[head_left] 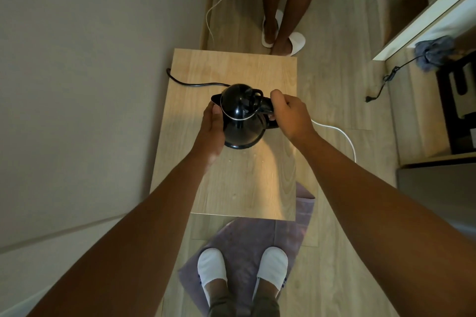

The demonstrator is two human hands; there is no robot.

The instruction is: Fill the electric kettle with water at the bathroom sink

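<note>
Black electric kettle (240, 116) sits near the middle of a small wooden table (257, 188), lid closed as far as can be told, spout side toward the left. Right hand (288, 116) is wrapped around the handle, fingers closed on it, likely the carrying grip. Left hand (212, 128) lies flat against the kettle body, palm touching, fingers spread not clenched, probably steadying it for lift-off from its base, though the base is barely visible. Black power cord (190, 83) runs off the table's far left edge. No sink in view, so filling has not started. Another person's legs in white slippers (296, 42) stand beyond the table; wearer's own slippers (211, 267) on a mat below.
</note>
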